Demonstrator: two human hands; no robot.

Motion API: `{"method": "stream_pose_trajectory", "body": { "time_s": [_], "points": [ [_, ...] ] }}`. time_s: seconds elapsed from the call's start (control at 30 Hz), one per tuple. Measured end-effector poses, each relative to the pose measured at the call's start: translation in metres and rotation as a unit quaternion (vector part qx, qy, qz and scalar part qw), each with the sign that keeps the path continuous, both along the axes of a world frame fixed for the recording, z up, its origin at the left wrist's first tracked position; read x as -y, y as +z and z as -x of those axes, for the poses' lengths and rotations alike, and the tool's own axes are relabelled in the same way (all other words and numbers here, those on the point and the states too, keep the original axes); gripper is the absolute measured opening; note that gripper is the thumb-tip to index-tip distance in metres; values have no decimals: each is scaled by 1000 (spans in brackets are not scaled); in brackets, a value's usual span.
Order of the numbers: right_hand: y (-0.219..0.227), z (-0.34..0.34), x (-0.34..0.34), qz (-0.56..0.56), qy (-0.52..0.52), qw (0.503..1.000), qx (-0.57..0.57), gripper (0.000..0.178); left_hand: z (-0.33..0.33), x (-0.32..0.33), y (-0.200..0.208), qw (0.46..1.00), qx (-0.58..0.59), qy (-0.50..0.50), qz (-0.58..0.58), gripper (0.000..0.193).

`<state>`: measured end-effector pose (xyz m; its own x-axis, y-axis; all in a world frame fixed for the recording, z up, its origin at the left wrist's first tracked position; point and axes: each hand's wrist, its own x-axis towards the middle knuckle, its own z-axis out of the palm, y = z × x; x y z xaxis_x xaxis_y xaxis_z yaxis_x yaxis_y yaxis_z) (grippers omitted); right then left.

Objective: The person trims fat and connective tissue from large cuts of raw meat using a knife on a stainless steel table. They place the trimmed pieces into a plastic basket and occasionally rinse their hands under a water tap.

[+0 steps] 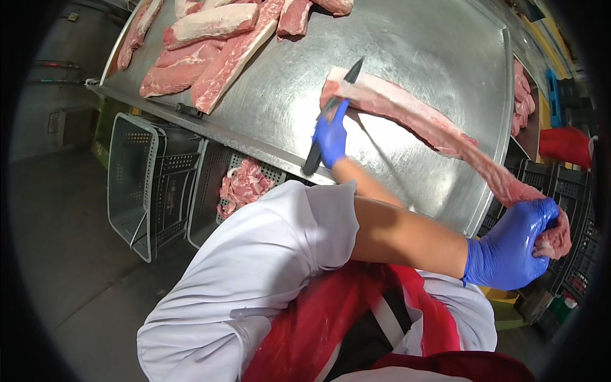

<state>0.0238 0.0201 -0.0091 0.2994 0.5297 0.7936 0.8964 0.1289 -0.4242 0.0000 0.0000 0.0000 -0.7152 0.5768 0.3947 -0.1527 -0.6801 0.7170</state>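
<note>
My arms cross. At the right, past the table edge, my left hand (509,248) is closed round the end of a long meat strip (499,178), pulled taut. The strip runs back along a long cut of meat (388,95) lying on the metal table (433,44). My right hand (331,137), its forearm passing beneath the left one, grips a knife (311,160) by its dark handle. The knife's blade lies across the left end of the cut, pointing away from me. Both hands wear blue gloves. The strip hides part of the cut.
Several large meat pieces (210,28) lie at the table's far left. Below its front edge stand a grey crate (153,172) and another crate (207,184) holding meat trimmings (245,184). More meat (523,102) sits in a container at the right, near dark crates (576,197).
</note>
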Motion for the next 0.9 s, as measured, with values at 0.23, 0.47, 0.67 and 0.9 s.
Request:
{"method": "stream_pose_trajectory", "body": {
  "time_s": [0.23,0.47,0.67,0.9],
  "points": [
    [22,25,-21,-163,3,986,-32,39,3,-15,42,960,110,-240,-90,13],
    [61,56,-39,-122,60,984,-112,37,14,-57,60,994,-16,-34,-107,18],
    [-54,107,44,250,768,561,-180,45,75,-71,58,995,-92,25,1,19],
    [-210,-40,7,635,714,160,247,75,243,153,-33,993,51,37,99,31]
  ]
}}
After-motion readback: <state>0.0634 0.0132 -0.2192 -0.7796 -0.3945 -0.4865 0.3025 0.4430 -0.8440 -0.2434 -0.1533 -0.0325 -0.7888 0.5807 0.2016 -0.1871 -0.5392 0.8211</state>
